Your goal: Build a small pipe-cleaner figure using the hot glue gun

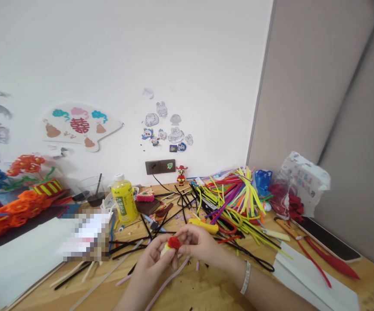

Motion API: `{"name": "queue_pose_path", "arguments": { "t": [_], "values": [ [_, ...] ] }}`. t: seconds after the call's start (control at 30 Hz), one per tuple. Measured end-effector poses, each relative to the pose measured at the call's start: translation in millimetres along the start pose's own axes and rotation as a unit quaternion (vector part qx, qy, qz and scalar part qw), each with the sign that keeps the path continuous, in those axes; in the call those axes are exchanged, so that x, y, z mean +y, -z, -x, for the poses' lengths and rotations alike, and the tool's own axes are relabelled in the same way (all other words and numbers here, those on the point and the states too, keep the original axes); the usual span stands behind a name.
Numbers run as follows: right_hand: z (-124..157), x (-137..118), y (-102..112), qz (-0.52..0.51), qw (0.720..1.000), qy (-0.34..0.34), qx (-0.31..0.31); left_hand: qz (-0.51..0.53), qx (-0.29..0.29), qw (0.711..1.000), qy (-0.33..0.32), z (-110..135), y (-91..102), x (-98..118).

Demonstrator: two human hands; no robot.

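Observation:
Low in the view, my left hand (154,259) and my right hand (196,244) meet over a wooden table (202,293). Between their fingertips they pinch a small pipe-cleaner piece (169,246), red on top with a cream part below. A pale pink pipe cleaner (167,285) hangs from the piece past my left hand. Part of the piece is hidden by my fingers. A silver bangle (245,276) circles my right wrist.
A heap of colourful pipe cleaners (232,203) and scattered black ones cover the table's middle. A yellow bottle (124,199) stands behind. White paper (21,259) lies left, orange pipe-cleaner flowers (8,216) beyond it. Red-handled scissors (329,259) lie right.

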State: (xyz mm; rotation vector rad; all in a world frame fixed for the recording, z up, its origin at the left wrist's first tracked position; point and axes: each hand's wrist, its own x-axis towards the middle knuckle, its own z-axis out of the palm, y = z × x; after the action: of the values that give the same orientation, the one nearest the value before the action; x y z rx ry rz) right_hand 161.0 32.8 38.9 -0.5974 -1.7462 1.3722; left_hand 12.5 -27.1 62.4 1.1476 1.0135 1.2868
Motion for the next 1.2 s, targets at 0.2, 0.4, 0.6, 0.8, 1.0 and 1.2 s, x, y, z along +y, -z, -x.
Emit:
{"name": "queue_pose_path", "arguments": {
  "t": [0.2,0.4,0.6,0.8,1.0,1.2],
  "values": [
    [3,-8,7,-0.055,0.991,-0.041,-0.112,0.060,-0.127,0.989,0.046,3,6.2,-4],
    [5,-12,4,-0.017,0.995,-0.057,-0.081,0.073,-0.159,0.979,0.108,1,9.9,-15],
    [0,-7,-2,0.005,0.998,-0.047,0.049,-0.239,0.001,0.965,-0.110,-1,9.3,-18],
    [0,-7,-24,-0.064,0.989,-0.087,0.099,-0.472,0.062,0.836,-0.273,1,20.2,-33],
    [3,-6,-33,-0.079,0.987,-0.089,0.109,-0.482,0.077,0.834,-0.257,1,20.2,-33],
    [3,-5,-26,-0.050,0.995,-0.064,0.058,-0.389,0.104,0.896,-0.188,3,10.5,-13]
  ]
}}
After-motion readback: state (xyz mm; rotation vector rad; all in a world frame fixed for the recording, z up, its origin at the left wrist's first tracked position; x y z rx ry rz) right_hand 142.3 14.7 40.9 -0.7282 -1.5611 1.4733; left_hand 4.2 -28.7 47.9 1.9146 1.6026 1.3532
